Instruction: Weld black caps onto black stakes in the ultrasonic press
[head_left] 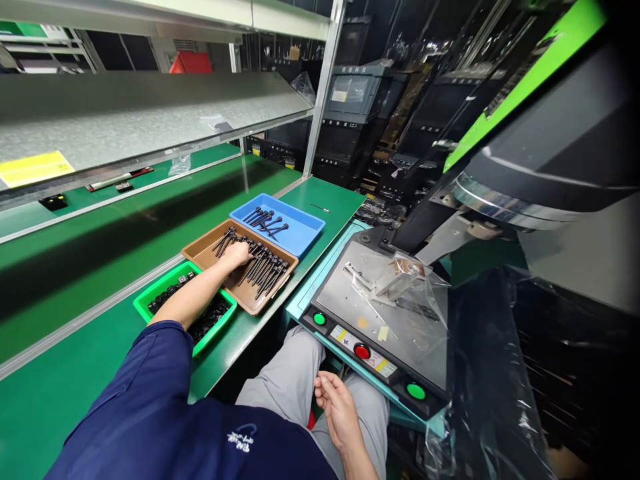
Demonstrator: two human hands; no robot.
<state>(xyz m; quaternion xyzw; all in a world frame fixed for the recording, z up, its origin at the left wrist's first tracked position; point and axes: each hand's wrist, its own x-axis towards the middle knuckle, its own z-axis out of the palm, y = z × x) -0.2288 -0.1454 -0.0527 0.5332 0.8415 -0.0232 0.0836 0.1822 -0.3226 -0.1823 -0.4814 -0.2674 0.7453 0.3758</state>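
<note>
My left hand (237, 254) reaches into the brown tray (241, 299), its fingers curled down among black rod-shaped parts with wider heads (267, 270). My fingertips are hidden there, so which part they grip, if any, does not show. Under my left forearm stands the green tray (196, 348), holding small black parts (213, 317). Behind the brown tray sits the blue tray (303, 230) with several similar black rods (267, 220). My right hand (336, 405) hovers over my lap, palm turned up, fingers curled with the thumb against them; nothing shows in it.
At right is a bench machine with a metal plate (340, 293), a plastic-wrapped fixture (400, 277), two green buttons (415, 391) and a red button (362, 351). Its dark head (540, 167) overhangs the plate. A metal shelf (150, 110) spans the green table (100, 287). Storage crates (355, 93) stand behind.
</note>
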